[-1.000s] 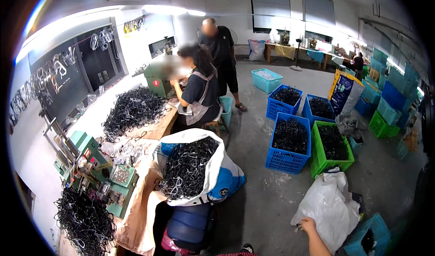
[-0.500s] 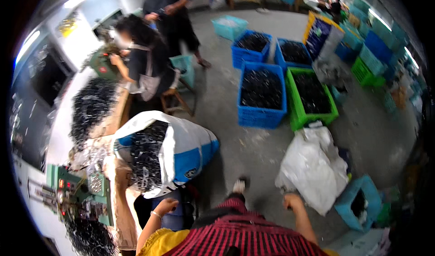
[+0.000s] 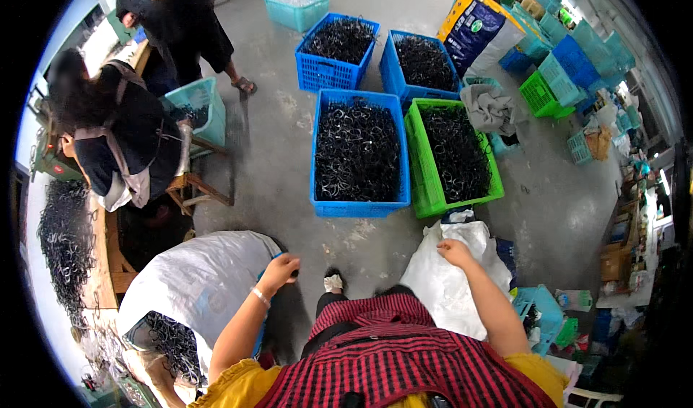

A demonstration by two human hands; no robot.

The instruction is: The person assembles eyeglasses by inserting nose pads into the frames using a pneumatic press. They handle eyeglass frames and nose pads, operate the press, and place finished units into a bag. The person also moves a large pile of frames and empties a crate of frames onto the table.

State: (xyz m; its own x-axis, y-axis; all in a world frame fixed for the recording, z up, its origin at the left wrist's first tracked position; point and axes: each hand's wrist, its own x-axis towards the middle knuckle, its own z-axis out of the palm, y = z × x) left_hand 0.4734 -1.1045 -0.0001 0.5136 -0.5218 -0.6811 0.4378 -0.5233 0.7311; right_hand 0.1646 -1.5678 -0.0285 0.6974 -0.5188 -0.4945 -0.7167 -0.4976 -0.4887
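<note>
Beside us, far left: a bench (image 3: 108,264) runs along the wall with a heap of black wire loops (image 3: 65,242) on it; a seated person (image 3: 123,145) in dark clothes works at it, a standing person (image 3: 173,11) beyond.

Left sack: a large white sack (image 3: 202,278) lies on its side on the floor (image 3: 274,126) at our lower left. Its long axis runs from the closed end near our left hand down-left to the open mouth, which points toward the bench and spills black wire loops.

Left hand (image 3: 280,271): our grip is clenched on the upper right end of the white sack, fingers curled over the fabric at a blue edge. The sack lies left of and below the grip.

Middle: our foot (image 3: 333,282) stands on the floor between the two sacks; ahead sit a big blue crate (image 3: 359,152) and a green crate (image 3: 451,155), both full of black loops, side by side and touching.

Right hand (image 3: 455,253): our grip rests on the top of a second white bag (image 3: 451,285), fingers bent over its crumpled upper edge; we cannot tell whether they pinch the fabric or only press on it.

Right bag: it stands slumped just beside our right leg, its long axis running from our grip down toward us, its top toward the green crate.

Far right: stacked teal and blue crates (image 3: 570,54) line the wall.
</note>
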